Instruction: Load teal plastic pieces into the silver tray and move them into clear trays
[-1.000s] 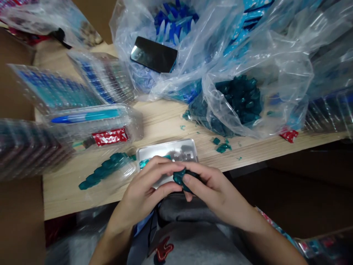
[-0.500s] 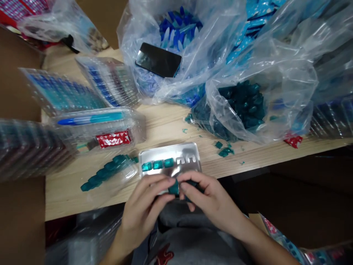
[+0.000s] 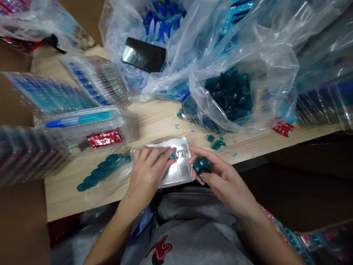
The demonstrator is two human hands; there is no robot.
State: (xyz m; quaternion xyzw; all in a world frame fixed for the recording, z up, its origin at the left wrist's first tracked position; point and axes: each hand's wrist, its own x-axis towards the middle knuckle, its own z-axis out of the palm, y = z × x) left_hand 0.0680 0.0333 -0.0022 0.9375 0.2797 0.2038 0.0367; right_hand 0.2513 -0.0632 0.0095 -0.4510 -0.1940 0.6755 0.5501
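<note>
A shallow clear plastic tray [image 3: 176,176] with moulded pockets lies at the table's front edge. My left hand [image 3: 150,165] reaches over it, fingertips closed on a small teal translucent piece [image 3: 172,156] at a pocket in the upper row. The hand hides the pockets to its left. Just right of the tray, my right hand [image 3: 217,173] is curled around several dark teal pieces [image 3: 202,165]. Left of the tray, a row of overlapping teal pieces [image 3: 100,171] lies beside clear film.
An open plastic bag of teal pieces [image 3: 228,95] stands behind the tray. A black phone [image 3: 144,54] rests on a bag of blue pieces [image 3: 162,20]. Clear packs [image 3: 49,92] and a red dotted packet [image 3: 104,138] are at left. Teal scraps [image 3: 217,144] lie nearby.
My left hand has moved up over the tray with a teal piece. My right hand has drawn away to the right, its teal pieces now showing. The view has shifted a little.
</note>
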